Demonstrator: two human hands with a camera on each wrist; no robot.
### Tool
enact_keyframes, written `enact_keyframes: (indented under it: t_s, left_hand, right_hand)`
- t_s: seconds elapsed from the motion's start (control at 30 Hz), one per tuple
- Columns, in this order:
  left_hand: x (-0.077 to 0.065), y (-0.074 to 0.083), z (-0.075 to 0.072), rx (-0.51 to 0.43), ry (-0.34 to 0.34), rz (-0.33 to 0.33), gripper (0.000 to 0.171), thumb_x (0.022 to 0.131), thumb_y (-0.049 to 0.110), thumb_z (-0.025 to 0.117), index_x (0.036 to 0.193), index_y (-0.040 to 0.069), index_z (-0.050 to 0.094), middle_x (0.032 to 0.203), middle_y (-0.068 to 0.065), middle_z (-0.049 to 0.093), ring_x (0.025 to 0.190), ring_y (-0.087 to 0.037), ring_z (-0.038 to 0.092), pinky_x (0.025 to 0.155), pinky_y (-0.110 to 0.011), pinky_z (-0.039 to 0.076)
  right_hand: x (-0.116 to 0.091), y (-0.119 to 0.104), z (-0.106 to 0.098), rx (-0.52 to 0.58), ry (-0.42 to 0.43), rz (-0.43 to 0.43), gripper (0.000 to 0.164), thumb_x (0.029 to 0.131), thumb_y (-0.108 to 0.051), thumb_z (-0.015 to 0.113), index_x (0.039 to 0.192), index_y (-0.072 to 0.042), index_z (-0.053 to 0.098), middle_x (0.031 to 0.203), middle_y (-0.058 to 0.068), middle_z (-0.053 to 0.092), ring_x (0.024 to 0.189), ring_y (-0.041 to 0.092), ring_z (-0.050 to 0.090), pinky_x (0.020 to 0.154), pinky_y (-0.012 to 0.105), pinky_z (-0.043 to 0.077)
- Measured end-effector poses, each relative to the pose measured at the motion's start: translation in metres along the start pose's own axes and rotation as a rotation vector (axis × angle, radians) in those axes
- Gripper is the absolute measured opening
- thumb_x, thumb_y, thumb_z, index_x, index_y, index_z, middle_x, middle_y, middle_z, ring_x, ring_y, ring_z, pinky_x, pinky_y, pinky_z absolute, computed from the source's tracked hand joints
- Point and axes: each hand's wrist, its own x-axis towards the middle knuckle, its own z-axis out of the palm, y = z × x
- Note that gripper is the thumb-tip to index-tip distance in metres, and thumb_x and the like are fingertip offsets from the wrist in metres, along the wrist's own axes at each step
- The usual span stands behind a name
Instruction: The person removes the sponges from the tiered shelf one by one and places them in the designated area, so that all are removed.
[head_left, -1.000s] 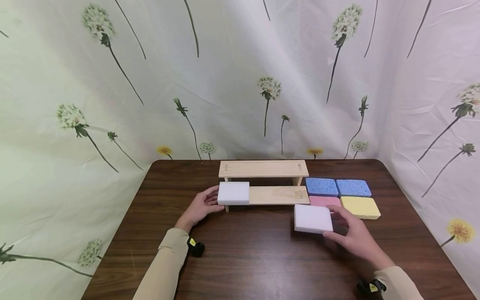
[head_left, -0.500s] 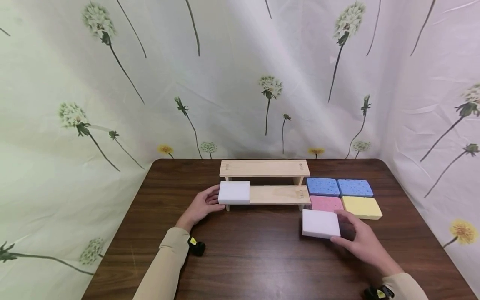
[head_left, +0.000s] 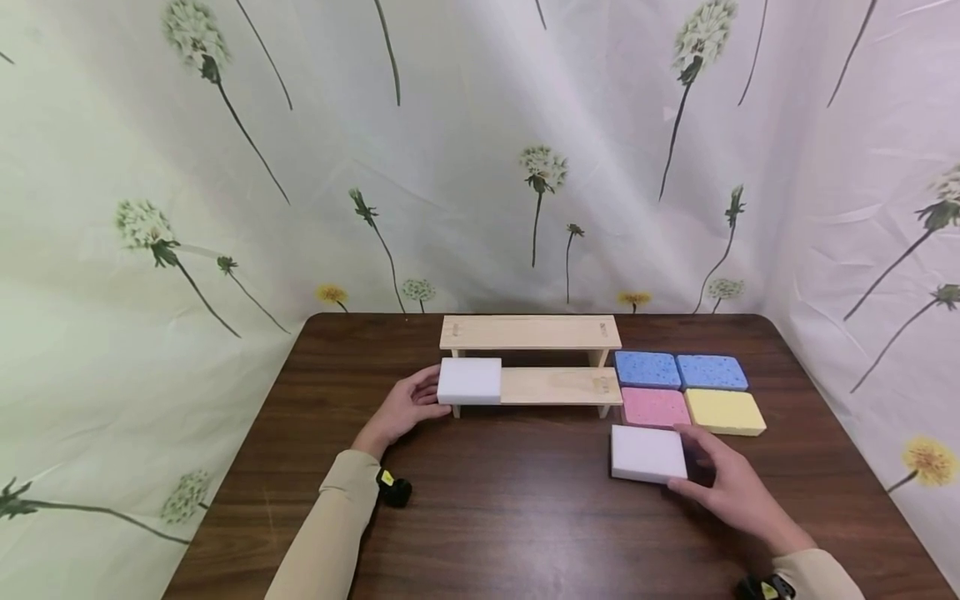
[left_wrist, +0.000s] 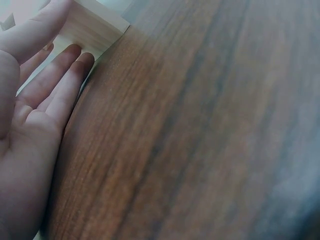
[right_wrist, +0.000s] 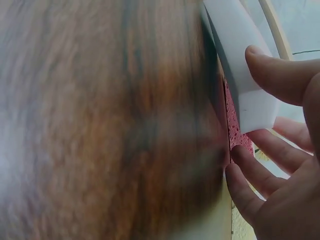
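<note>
1. Left hand [head_left: 397,412] is gripping the left end of one white block, the shelf block [head_left: 469,381]; thumb is sitting at the front, other fingers going behind; the remaining fingers are hanging loosely curled in the left wrist view.
2. Shelf block is resting flat on the left end of the lower board [head_left: 560,386] of a pale wooden two-tier rack.
3. Upper board [head_left: 530,332] is standing just behind and above.
4. Right hand [head_left: 731,492] is pinching a second white block, the front block [head_left: 647,454], by its right end; thumb is pressing the near side, fingers are backing the far side, lower fingers are spreading free.
5. Front block is sitting in front of the pink sponge [head_left: 655,407], right of the rack; cannot tell if it is touching the tabletop [head_left: 495,517].
6. Pink sponge is lying next to a yellow sponge [head_left: 725,412], which is taking the right side.
7. Left blue sponge [head_left: 647,369] and right blue sponge [head_left: 712,372] are lying side by side behind those two, making a two-by-two group beside the rack's right end.
8. Person is wearing beige sleeves [head_left: 326,525] and a black wrist device [head_left: 393,489] on each arm.
9. White dandelion-print fabric [head_left: 465,125] is hanging behind the tabletop.
</note>
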Motion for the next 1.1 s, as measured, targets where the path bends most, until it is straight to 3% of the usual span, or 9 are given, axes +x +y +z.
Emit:
enact_keyframes:
  t_s: [0.33,0.57,1.1]
  left_hand:
    - [0.0,0.002,0.0,0.001,-0.003,0.001,0.079,0.089,-0.001,0.083,0.157,-0.002,0.042,0.148,-0.027,0.054,0.135,-0.037,0.057,0.104,-0.025,0.053]
    - [0.002,0.001,0.0,-0.012,-0.007,-0.004,0.081,0.089,-0.002,0.083,0.158,-0.001,0.041,0.148,-0.027,0.054,0.136,-0.037,0.056,0.105,-0.024,0.052]
    - [0.0,0.002,0.0,-0.003,-0.007,-0.001,0.081,0.089,0.001,0.083,0.158,-0.001,0.041,0.149,-0.027,0.054,0.136,-0.038,0.056,0.105,-0.024,0.052]
  right_hand:
    - [0.0,0.002,-0.004,-0.075,-0.069,0.031,0.079,0.081,-0.023,0.094,0.145,0.001,0.055,0.136,0.026,0.063,0.12,0.042,0.064,0.093,0.059,0.058]
    - [0.002,0.006,-0.009,-0.111,-0.116,0.064,0.078,0.083,-0.021,0.091,0.146,0.004,0.053,0.142,0.029,0.059,0.13,0.048,0.056,0.104,0.066,0.049]
    - [0.001,0.013,-0.016,-0.144,-0.095,0.011,0.075,0.083,-0.015,0.091,0.146,0.003,0.055,0.141,0.028,0.06,0.131,0.048,0.056,0.107,0.067,0.045]
